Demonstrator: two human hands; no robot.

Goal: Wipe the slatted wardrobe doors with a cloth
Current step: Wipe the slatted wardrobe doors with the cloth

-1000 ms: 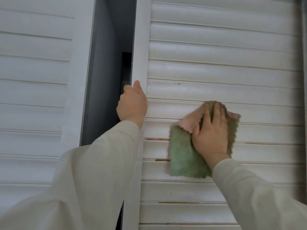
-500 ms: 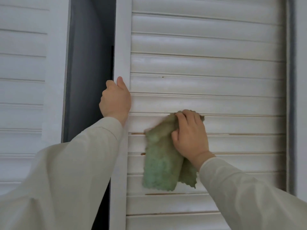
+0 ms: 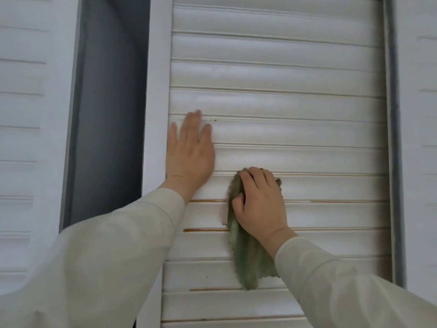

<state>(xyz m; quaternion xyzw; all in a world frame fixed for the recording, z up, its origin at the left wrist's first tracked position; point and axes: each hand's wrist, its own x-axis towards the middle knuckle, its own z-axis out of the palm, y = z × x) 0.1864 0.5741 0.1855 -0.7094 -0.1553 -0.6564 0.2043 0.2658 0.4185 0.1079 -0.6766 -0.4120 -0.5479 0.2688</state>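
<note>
Against the white slatted wardrobe door (image 3: 295,110), near its left stile: left hand (image 3: 189,150) laid flat, fingers straight and together, pointing up, palm pressed to the slats, holding nothing. Just right of it and a little lower, on the same door: right hand (image 3: 260,204), fingers curled over a green cloth (image 3: 246,263), thumb tucked against the cloth's left side, bunching it against the slats. Cloth gathered under the palm at the top, its loose end hanging down over the next slats below the wrist, in touch with the door face. Brownish lines of grime (image 3: 205,230) along several slat edges left of and below the cloth. Both arms in pale long sleeves (image 3: 106,256), reaching up from the bottom corners. Left of the door, a dark grey gap (image 3: 108,114) showing the wardrobe's inside; beyond that, a second slatted door (image 3: 26,114), white as well. At the far right, past a grey vertical strip, the edge of another slatted panel (image 3: 421,138).
</note>
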